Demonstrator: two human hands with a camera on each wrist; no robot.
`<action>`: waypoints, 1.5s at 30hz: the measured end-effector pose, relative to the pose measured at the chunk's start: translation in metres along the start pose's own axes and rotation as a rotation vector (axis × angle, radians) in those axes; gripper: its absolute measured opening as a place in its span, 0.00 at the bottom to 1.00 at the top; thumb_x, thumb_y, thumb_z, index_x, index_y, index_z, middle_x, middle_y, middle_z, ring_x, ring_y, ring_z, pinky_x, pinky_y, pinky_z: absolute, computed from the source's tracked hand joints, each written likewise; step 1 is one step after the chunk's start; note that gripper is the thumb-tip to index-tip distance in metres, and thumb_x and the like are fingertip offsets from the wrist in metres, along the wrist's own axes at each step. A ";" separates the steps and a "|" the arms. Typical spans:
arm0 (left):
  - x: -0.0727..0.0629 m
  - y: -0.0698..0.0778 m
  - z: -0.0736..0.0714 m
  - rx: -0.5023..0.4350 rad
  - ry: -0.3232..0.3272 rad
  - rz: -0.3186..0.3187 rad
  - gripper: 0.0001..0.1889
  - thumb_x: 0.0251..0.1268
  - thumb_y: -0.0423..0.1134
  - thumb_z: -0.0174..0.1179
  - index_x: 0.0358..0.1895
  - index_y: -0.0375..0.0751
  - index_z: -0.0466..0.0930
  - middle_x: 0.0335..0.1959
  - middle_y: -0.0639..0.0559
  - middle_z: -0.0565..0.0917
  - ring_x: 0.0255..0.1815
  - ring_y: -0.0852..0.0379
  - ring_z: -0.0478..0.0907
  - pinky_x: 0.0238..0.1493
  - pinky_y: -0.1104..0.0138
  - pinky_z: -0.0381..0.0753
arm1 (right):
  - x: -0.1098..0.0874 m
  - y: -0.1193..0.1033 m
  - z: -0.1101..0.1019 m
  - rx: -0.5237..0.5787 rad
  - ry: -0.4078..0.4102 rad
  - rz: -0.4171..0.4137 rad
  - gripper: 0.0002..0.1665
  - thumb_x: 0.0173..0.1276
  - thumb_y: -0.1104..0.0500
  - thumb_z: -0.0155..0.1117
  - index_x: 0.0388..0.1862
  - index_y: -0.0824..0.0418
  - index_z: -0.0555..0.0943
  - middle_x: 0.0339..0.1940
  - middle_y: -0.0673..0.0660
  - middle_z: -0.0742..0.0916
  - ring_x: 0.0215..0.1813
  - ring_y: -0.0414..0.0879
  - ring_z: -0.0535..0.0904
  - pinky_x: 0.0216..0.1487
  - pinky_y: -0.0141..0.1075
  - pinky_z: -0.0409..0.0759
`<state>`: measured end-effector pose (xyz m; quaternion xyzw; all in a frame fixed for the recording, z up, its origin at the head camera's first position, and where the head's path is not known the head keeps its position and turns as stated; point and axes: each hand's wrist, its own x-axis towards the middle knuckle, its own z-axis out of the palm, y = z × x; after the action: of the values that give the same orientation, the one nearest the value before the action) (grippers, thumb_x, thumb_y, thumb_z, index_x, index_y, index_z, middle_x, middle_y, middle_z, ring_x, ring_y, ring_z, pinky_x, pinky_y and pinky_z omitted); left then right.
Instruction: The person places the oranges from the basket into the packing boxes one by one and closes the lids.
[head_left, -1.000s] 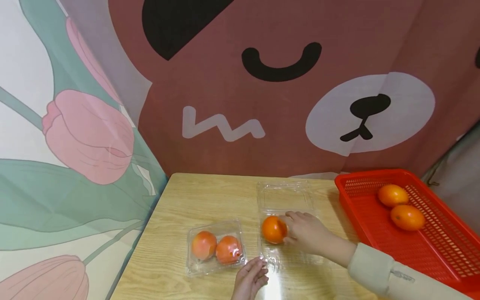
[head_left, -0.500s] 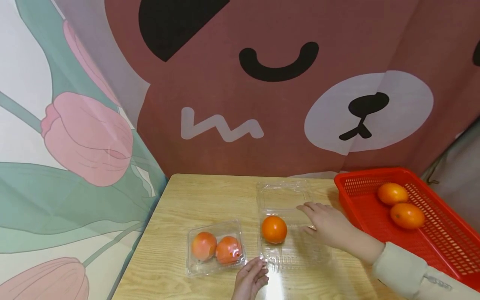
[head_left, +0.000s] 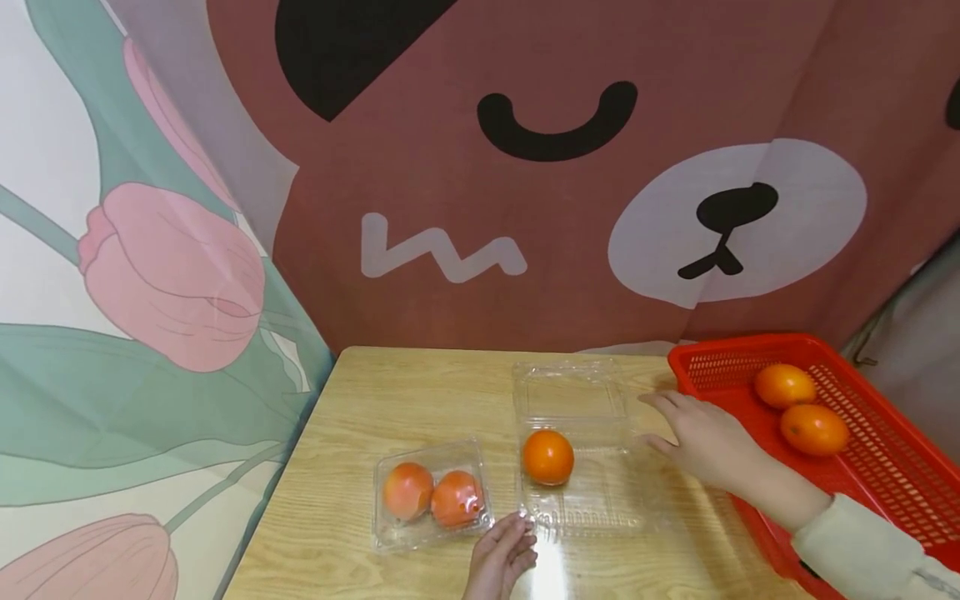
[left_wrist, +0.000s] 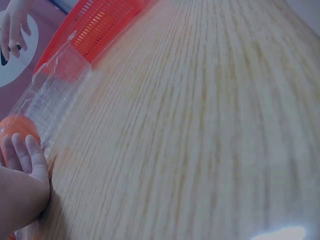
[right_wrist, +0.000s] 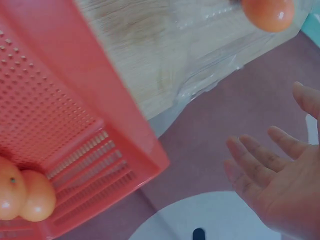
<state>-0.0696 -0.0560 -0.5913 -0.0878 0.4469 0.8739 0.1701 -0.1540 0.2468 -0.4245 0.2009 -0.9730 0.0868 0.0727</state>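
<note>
An orange (head_left: 548,457) sits in the left part of an opened clear plastic clamshell box (head_left: 592,508), whose lid (head_left: 566,392) lies flat behind it. My left hand (head_left: 501,557) is at the box's near left corner, fingertips at its edge; in the left wrist view that hand (left_wrist: 25,175) has its fingers fairly straight. Between the clamshell and the red basket (head_left: 757,533), my right hand (head_left: 708,437) hovers with fingers spread, holding nothing. The right wrist view shows this hand (right_wrist: 280,175) with its palm bare. Two oranges (head_left: 785,387) (head_left: 815,430) lie in the basket.
Left of the clamshell stands a closed clear box (head_left: 393,533) with two reddish-orange round fruits (head_left: 408,492) inside. The wooden table (head_left: 427,383) meets a bear-print cloth (head_left: 450,317) at the back and a tulip-print cloth (head_left: 180,275) on the left.
My right hand has let go of the orange in the clamshell and moved right to the basket's left edge. The left hand has stayed at the box corner.
</note>
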 end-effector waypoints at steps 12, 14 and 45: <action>0.001 0.001 0.000 -0.002 -0.004 -0.002 0.05 0.70 0.36 0.59 0.44 0.47 0.81 0.39 0.55 0.84 0.39 0.63 0.82 0.41 0.70 0.83 | -0.014 0.030 -0.018 0.034 -0.019 0.146 0.39 0.62 0.44 0.73 0.64 0.65 0.74 0.58 0.69 0.80 0.54 0.66 0.78 0.48 0.61 0.79; 0.002 0.001 0.000 -0.004 -0.004 -0.001 0.05 0.70 0.36 0.58 0.44 0.46 0.81 0.39 0.55 0.84 0.39 0.63 0.82 0.41 0.70 0.83 | -0.015 0.036 -0.019 0.038 -0.017 0.168 0.40 0.62 0.43 0.72 0.64 0.66 0.73 0.58 0.70 0.79 0.55 0.67 0.78 0.48 0.62 0.79; 0.002 0.000 0.000 -0.010 0.022 -0.015 0.04 0.69 0.36 0.59 0.43 0.47 0.82 0.37 0.56 0.84 0.38 0.63 0.81 0.40 0.71 0.83 | -0.043 0.126 -0.017 0.073 -0.013 0.374 0.37 0.69 0.46 0.65 0.63 0.72 0.69 0.59 0.80 0.73 0.56 0.77 0.69 0.47 0.73 0.68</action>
<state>-0.0710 -0.0555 -0.5914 -0.1017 0.4436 0.8738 0.1715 -0.1644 0.3803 -0.4335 0.0195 -0.9901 0.1326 0.0416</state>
